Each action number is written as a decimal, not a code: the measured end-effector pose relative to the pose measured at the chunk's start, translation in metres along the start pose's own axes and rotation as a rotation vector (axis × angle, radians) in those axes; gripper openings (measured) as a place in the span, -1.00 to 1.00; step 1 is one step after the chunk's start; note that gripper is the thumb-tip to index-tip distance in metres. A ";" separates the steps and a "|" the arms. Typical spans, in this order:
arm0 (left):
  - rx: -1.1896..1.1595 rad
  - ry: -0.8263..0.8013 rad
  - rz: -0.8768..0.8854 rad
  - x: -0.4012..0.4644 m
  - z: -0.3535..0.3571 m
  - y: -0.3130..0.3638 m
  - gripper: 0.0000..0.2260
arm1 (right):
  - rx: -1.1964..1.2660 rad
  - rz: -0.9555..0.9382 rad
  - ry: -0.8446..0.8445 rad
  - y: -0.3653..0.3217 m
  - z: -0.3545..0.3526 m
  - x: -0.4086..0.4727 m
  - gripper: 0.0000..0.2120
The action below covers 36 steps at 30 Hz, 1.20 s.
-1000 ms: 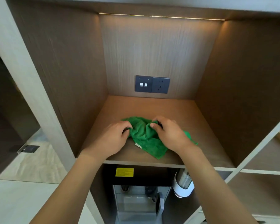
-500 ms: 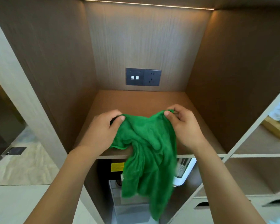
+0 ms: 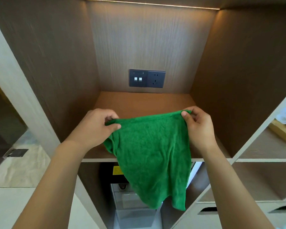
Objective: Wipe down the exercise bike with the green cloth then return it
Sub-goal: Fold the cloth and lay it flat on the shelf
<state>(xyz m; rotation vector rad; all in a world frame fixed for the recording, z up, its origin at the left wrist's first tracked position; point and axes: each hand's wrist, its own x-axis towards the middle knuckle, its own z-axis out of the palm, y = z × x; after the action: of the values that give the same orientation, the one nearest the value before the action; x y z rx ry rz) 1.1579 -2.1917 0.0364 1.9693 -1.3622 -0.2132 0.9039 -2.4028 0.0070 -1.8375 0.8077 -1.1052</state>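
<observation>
Green cloth pinched by both hands' fingers, hanging

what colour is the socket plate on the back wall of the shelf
Dark grey, nearly black, with two small white squares on its left half; the socket plate shows clearly in the head view.

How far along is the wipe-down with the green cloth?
Done: cannot tell; no bike shows in this view. In hand: the left hand and right hand each pinch a top corner of the cloth, which hangs spread in front of the shelf. Left: laying the cloth on the shelf, if wiping is finished.
</observation>
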 end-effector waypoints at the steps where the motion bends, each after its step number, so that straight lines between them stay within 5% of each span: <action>1: 0.028 0.045 -0.012 0.002 0.003 -0.003 -0.88 | -0.025 0.007 0.011 0.002 0.003 0.002 -0.84; 5: -0.094 0.159 -0.062 0.002 0.011 -0.010 -0.77 | -0.064 0.042 0.051 0.011 0.010 0.007 -0.84; 10: -0.327 0.148 -0.015 -0.004 0.005 -0.012 -0.91 | 0.046 0.041 0.035 0.006 0.008 0.005 -0.84; 17: -0.200 0.276 -0.020 -0.008 0.003 -0.001 -0.80 | 0.184 -0.062 0.025 -0.017 0.009 0.003 -0.71; 27: -0.057 0.539 0.102 0.002 -0.030 0.028 -0.64 | 0.218 -0.212 0.149 -0.059 0.011 0.028 -0.81; 36: -0.356 0.290 0.171 -0.012 -0.041 0.038 -0.79 | 0.147 -0.184 0.080 -0.049 0.010 0.023 -0.79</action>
<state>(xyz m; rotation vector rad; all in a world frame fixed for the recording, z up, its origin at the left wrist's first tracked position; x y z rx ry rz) 1.1449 -2.1692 0.0875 1.5154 -1.2005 -0.0780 0.9275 -2.3961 0.0563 -1.7800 0.5940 -1.3260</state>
